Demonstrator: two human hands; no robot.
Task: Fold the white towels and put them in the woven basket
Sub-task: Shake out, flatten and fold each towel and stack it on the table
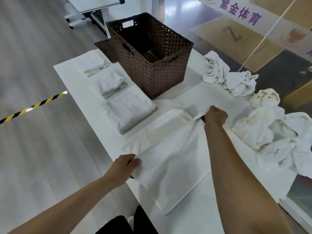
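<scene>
A white towel [170,159] lies spread across the white table [87,102] in front of me. My left hand [124,168] pinches its near left corner at the table's edge. My right hand [215,115] grips the far edge of the same towel, fingers curled round the cloth. The dark brown woven basket [162,73] stands upright at the back of the table, and I see no towels inside it. Three folded white towels [130,107] lie in a row to the left of the basket.
A pile of crumpled white towels [263,125] covers the right side of the table, with more crumpled towels [226,73] behind it. The basket's lid [106,48] lies behind the basket at the left. Striped floor tape [33,105] runs at the left.
</scene>
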